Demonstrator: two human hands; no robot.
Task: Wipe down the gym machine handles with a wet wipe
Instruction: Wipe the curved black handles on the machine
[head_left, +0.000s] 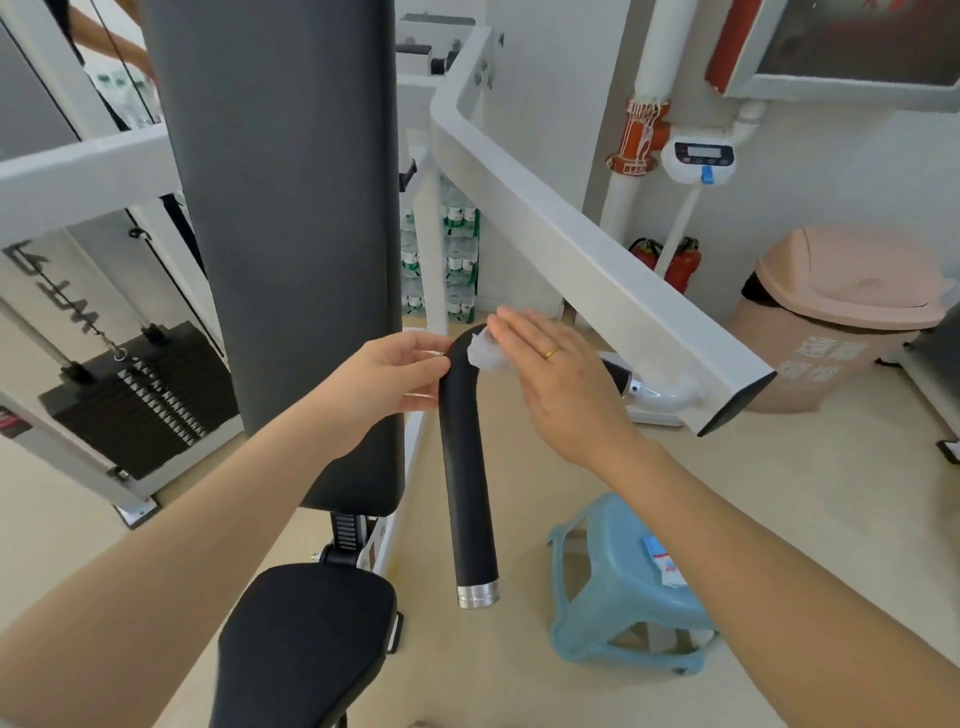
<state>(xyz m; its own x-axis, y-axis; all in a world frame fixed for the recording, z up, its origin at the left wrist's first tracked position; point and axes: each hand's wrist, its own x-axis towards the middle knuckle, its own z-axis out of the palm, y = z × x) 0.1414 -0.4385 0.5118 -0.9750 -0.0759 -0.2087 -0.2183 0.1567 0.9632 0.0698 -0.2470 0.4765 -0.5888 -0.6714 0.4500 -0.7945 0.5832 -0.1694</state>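
Note:
A black foam-covered machine handle (467, 467) bends at its top and ends below in a silver cap. A white wet wipe (484, 352) lies on the bend of the handle. My right hand (561, 374) presses the wipe against the handle with straight fingers, a gold ring on one finger. My left hand (395, 374) touches the handle's left side just below the bend, fingers mostly straight.
The white machine arm (597, 249) runs above right of the handle. A dark back pad (291, 234) and seat (306, 644) stand at left, with a weight stack (140, 400) beyond. A blue plastic stool (623, 587) and a pink bin (841, 317) stand at right.

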